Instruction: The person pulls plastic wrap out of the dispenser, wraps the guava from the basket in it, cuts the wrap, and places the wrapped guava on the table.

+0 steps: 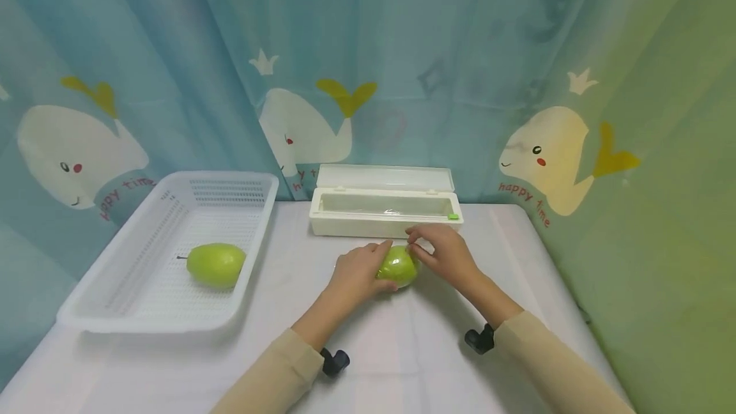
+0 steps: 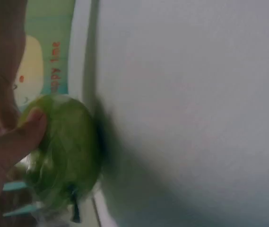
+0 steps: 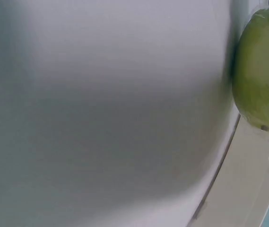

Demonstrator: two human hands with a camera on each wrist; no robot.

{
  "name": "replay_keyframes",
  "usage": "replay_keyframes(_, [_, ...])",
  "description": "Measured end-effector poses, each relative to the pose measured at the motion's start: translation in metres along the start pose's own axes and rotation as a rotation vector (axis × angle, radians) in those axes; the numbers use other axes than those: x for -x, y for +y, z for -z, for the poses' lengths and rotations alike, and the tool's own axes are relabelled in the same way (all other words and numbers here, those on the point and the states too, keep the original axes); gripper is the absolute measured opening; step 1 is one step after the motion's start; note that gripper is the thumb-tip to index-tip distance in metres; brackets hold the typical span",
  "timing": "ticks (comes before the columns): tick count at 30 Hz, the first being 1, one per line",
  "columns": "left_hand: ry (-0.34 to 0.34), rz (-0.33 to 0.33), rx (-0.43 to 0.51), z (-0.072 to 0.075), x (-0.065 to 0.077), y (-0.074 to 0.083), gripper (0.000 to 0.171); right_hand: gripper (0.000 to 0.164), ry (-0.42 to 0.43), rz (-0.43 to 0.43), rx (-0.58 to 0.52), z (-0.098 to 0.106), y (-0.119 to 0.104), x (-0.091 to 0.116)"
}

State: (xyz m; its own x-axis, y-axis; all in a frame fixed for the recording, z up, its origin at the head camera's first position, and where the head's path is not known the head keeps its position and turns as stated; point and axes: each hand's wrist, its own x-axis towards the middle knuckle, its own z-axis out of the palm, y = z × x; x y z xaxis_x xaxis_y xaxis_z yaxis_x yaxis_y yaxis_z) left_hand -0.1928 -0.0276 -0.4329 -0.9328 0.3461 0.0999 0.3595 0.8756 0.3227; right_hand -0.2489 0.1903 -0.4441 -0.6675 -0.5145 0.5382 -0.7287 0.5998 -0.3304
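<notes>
A green pear covered in clear plastic wrap lies on the table in the middle of the head view. My left hand grips it from the left, the thumb along its near side. At the pear's upper right, my right hand has its thumb and curled fingers at the wrap and appears to pinch its edge. The left wrist view shows the wrapped pear with its dark stem and bunched film. In the right wrist view, the pear is at the right edge and the right fingers are hidden.
Behind the hands stands a white plastic wrap dispenser, its lid raised, with a green slider at the right. On the left, a white basket contains another green pear. A whale-print curtain hangs behind the table.
</notes>
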Motion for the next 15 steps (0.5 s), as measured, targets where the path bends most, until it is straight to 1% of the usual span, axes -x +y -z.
replay_keyframes(1, [-0.001, 0.001, 0.011, -0.002, 0.001, -0.001, 0.085, 0.011, 0.003, 0.007, 0.002, 0.0, -0.001, 0.002])
replay_keyframes(3, [0.02, 0.004, 0.044, -0.006, 0.004, -0.005, 0.078, 0.013, 0.018, 0.026, 0.007, 0.002, -0.003, 0.007])
replay_keyframes(5, [0.051, 0.005, 0.075, -0.009, 0.008, -0.009, 0.078, 0.016, 0.039, 0.057, 0.019, 0.005, -0.004, 0.013])
replay_keyframes(8, [0.093, -0.016, 0.112, -0.013, 0.012, -0.014, 0.076, 0.019, 0.064, 0.109, 0.04, 0.006, -0.003, 0.022])
replay_keyframes(11, [0.112, -0.039, 0.149, -0.014, 0.014, -0.017, 0.073, 0.02, 0.073, 0.164, 0.05, 0.005, -0.002, 0.028])
replay_keyframes(15, [0.145, -0.048, 0.206, -0.016, 0.015, -0.018, 0.066, 0.022, 0.086, 0.192, 0.025, 0.002, -0.003, 0.033])
